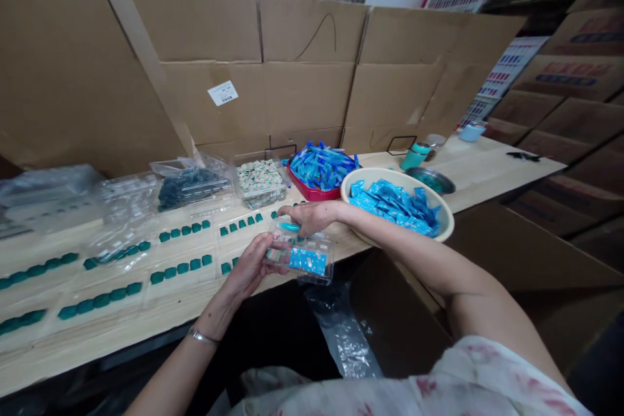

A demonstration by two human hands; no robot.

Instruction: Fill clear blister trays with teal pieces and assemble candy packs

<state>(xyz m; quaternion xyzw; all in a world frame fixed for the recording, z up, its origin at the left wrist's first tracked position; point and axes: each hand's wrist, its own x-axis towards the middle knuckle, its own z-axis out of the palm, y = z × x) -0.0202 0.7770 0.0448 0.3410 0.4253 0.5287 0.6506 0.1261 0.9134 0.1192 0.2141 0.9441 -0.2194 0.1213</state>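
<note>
Clear plastic box with blue label, held in curled left hand. Right hand closes on its upper edge, beside cream bowl of blue sachets.

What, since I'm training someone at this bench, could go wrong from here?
The clear plastic pack held in the left hand could tip and spill. The right forearm lies at the rim of the cream bowl of blue sachets and might shift it. Rows of teal pieces beside the left hand might get bumped out of line.

Bowl of sachets beside tray
</note>
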